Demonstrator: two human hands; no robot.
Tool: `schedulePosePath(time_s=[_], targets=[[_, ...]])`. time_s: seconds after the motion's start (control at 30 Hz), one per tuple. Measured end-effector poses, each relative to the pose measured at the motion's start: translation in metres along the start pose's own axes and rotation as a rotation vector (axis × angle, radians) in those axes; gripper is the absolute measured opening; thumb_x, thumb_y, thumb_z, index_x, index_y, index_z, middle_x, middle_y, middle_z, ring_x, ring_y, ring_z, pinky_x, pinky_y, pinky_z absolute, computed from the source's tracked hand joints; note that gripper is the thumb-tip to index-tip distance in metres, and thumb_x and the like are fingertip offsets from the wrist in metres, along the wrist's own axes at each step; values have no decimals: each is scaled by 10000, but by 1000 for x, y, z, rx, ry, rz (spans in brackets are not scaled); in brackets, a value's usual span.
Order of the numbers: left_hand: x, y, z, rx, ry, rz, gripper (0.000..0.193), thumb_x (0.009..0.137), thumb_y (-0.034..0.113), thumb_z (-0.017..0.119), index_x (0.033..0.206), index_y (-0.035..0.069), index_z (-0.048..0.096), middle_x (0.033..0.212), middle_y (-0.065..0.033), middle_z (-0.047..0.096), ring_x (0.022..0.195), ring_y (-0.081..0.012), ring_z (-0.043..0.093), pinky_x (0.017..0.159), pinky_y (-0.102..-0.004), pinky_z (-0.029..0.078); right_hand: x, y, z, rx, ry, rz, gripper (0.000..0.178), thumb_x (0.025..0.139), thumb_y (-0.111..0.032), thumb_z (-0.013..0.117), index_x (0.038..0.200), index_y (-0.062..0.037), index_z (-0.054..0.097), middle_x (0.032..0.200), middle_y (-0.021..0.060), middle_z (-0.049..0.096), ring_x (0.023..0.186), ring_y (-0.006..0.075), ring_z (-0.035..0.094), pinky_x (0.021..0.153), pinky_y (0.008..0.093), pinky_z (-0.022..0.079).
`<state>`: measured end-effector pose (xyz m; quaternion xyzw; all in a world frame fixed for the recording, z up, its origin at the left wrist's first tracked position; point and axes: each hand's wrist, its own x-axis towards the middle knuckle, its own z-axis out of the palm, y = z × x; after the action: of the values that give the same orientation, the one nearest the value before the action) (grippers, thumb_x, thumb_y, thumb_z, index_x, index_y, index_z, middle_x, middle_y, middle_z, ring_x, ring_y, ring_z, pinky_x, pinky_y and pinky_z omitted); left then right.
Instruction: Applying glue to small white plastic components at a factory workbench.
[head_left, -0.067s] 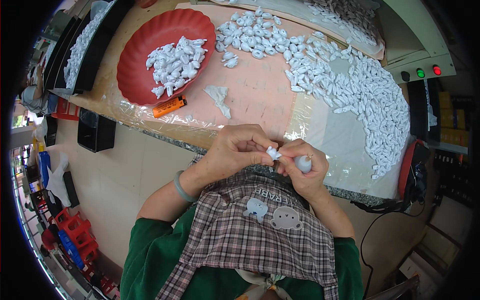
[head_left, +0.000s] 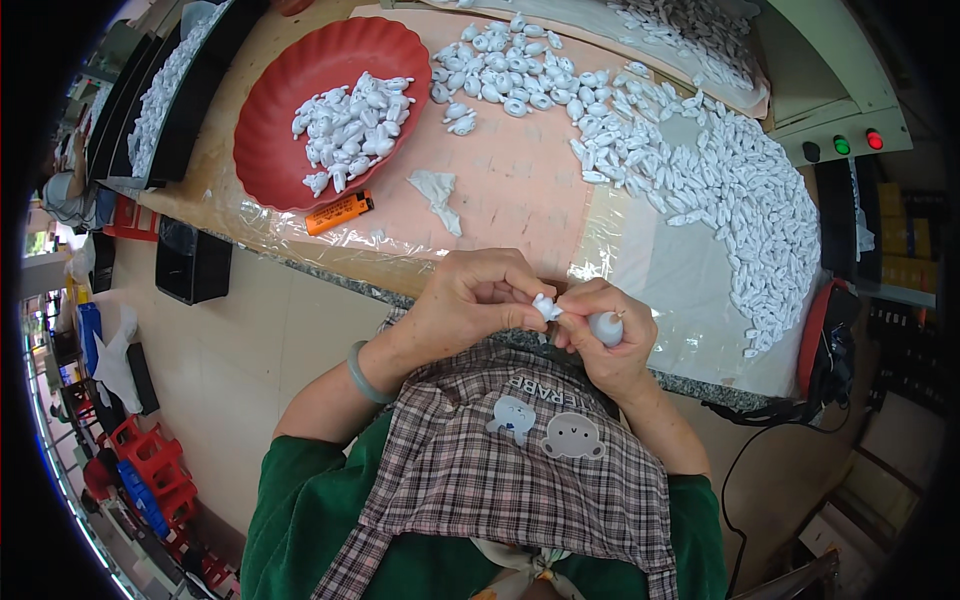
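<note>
My left hand pinches a small white figurine piece between thumb and fingertips, just over the table's near edge. On its other side, the thumb and finger of my right hand press against the same piece. A small whitish squeeze bottle with a thin tip is tucked in my right hand at the same time. What exactly lies between the right fingertips is hidden. Beyond my hands a crumpled white tissue lies on the pink sheet.
At the far left stands a red scalloped bowl holding white figurines, an orange lighter-like cylinder beside it. Rounded white pieces lie at the back; many slim white pieces spread rightward. Black trays stand far left; a machine is at back right.
</note>
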<state>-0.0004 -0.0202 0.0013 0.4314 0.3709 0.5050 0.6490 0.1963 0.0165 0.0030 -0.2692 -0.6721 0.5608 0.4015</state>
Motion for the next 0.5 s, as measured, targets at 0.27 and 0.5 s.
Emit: schedulePosePath(time_s=[0.27,0.5], targets=[[-2,1,1,3,-9,-38,204,776,-46,704,971,-48,645,949,-81,626,893,-143,649,788,-249,552,-2,-1,0,-33,-11,-11,94,836,67,616,921,41,585,850,164,626,582,122,594,500,212,472],[-2,-3,0,0,-7,-44,199,777,-42,704,968,-47,648,949,-80,627,892,-141,648,788,-247,552,-3,1,0,-39,-7,1,95,837,72,608,920,36,582,848,162,623,580,122,591,499,213,471]])
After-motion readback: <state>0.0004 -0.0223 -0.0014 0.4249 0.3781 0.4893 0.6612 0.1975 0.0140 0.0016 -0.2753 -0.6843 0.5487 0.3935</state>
